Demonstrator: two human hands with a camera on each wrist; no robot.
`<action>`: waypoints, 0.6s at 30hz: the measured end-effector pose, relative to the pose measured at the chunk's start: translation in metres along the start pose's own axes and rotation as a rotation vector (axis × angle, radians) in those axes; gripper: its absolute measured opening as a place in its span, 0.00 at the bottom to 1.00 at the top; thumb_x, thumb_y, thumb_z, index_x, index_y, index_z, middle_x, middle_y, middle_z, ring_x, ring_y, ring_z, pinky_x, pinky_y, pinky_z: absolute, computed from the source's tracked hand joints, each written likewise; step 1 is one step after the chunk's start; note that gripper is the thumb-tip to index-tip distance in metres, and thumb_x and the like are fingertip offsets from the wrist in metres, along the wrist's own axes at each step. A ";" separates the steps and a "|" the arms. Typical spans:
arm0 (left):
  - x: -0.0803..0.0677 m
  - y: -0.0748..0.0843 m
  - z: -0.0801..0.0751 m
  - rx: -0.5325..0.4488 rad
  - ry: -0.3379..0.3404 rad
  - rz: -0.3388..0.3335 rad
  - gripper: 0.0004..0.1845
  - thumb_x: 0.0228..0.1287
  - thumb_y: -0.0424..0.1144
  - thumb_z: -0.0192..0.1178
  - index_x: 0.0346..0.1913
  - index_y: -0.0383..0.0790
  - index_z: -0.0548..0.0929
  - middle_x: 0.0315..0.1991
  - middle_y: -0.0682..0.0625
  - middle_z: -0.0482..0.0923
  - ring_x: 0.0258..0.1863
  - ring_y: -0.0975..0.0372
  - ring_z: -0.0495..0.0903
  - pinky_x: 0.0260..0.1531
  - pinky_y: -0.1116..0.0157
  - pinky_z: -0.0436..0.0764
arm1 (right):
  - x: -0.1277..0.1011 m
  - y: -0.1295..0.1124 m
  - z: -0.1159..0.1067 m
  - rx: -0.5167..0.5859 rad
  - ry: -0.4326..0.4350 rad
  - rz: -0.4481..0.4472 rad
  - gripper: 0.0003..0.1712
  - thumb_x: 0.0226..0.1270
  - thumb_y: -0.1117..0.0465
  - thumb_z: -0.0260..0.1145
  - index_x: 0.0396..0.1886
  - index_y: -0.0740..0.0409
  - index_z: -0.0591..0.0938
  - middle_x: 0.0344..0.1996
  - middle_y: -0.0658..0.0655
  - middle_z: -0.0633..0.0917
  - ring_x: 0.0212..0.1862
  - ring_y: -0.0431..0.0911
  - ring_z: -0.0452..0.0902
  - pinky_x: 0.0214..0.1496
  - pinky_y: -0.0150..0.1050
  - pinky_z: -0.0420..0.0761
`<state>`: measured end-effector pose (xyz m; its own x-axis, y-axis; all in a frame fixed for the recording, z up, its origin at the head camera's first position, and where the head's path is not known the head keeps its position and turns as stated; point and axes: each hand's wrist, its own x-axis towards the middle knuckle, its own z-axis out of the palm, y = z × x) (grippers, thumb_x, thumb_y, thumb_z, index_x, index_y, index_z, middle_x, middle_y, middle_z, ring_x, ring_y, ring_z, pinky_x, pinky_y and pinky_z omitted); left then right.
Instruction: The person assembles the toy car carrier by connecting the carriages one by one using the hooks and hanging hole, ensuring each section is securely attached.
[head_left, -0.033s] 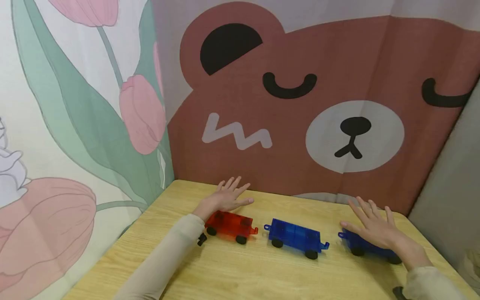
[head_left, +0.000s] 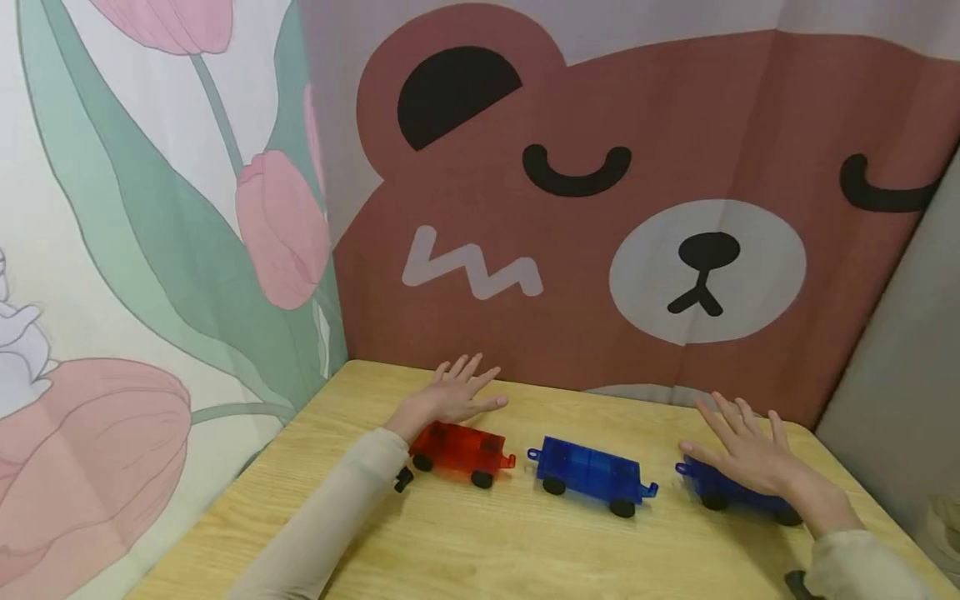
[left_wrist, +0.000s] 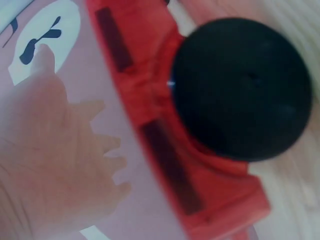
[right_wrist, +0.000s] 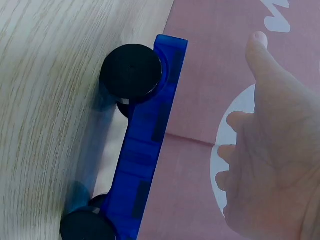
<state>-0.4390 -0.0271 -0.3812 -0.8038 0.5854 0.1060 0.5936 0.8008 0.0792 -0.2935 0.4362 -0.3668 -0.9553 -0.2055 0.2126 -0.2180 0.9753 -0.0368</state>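
Observation:
Three translucent toy train cars with black wheels stand apart in a row on the table. At the left is a red car (head_left: 461,450), partly hidden by my left wrist. My left hand (head_left: 452,398) is held above and behind it, fingers straight and spread; the left wrist view shows a gap between the palm (left_wrist: 45,155) and the car. A blue car (head_left: 588,471) stands in the middle, away from both hands. Over a second blue car (head_left: 708,482) at the right, my right hand (head_left: 753,454) spreads its fingers, hiding part of it and gripping nothing.
The light wooden table (head_left: 480,550) runs back to a curtain with a brown bear (head_left: 585,275). Another curtain with pink tulips (head_left: 281,229) hangs at the left. Small black parts (head_left: 403,478) show beside the left sleeve, and a dark piece (head_left: 797,585) beside the right sleeve.

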 end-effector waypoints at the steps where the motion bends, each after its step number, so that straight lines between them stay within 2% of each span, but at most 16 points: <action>1: 0.000 0.001 -0.002 0.000 0.002 0.011 0.44 0.52 0.79 0.23 0.72 0.67 0.41 0.72 0.50 0.32 0.69 0.50 0.35 0.61 0.43 0.38 | -0.001 0.000 0.000 0.004 0.006 0.000 0.50 0.61 0.30 0.49 0.74 0.43 0.39 0.71 0.64 0.42 0.67 0.68 0.33 0.52 0.64 0.16; 5: -0.004 0.006 -0.005 -0.032 -0.009 0.067 0.43 0.54 0.77 0.27 0.72 0.64 0.45 0.72 0.49 0.37 0.69 0.48 0.39 0.61 0.43 0.40 | -0.001 -0.007 -0.003 0.038 0.034 -0.020 0.48 0.62 0.31 0.50 0.74 0.44 0.44 0.70 0.65 0.47 0.67 0.67 0.37 0.54 0.63 0.17; 8: -0.011 0.011 -0.005 -0.068 -0.043 0.112 0.43 0.55 0.77 0.29 0.72 0.63 0.47 0.72 0.49 0.41 0.69 0.49 0.40 0.61 0.44 0.40 | 0.000 -0.020 -0.006 0.052 0.061 -0.049 0.46 0.61 0.31 0.51 0.74 0.44 0.50 0.69 0.62 0.54 0.67 0.65 0.43 0.57 0.63 0.21; 10: -0.017 0.012 -0.004 -0.056 -0.061 0.136 0.44 0.54 0.78 0.29 0.72 0.63 0.48 0.72 0.50 0.44 0.69 0.50 0.42 0.61 0.44 0.40 | 0.002 -0.030 -0.007 0.035 0.078 -0.072 0.45 0.61 0.31 0.51 0.73 0.45 0.54 0.67 0.60 0.58 0.67 0.62 0.48 0.58 0.64 0.25; 15: -0.031 0.013 -0.001 -0.023 -0.119 0.179 0.45 0.51 0.79 0.32 0.72 0.63 0.52 0.70 0.51 0.51 0.68 0.53 0.49 0.61 0.44 0.44 | 0.009 -0.056 -0.006 0.016 0.099 -0.126 0.42 0.59 0.29 0.50 0.69 0.45 0.64 0.63 0.55 0.67 0.64 0.57 0.57 0.59 0.67 0.42; 18: -0.037 0.015 -0.001 -0.045 -0.169 0.216 0.48 0.47 0.80 0.39 0.71 0.62 0.53 0.69 0.53 0.54 0.67 0.55 0.52 0.61 0.45 0.47 | 0.010 -0.068 -0.005 0.077 0.082 -0.129 0.38 0.60 0.30 0.51 0.66 0.43 0.68 0.60 0.50 0.70 0.62 0.54 0.63 0.58 0.62 0.55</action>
<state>-0.4003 -0.0363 -0.3828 -0.6513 0.7577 -0.0410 0.7500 0.6510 0.1172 -0.2875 0.3685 -0.3570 -0.8996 -0.3185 0.2988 -0.3557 0.9313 -0.0782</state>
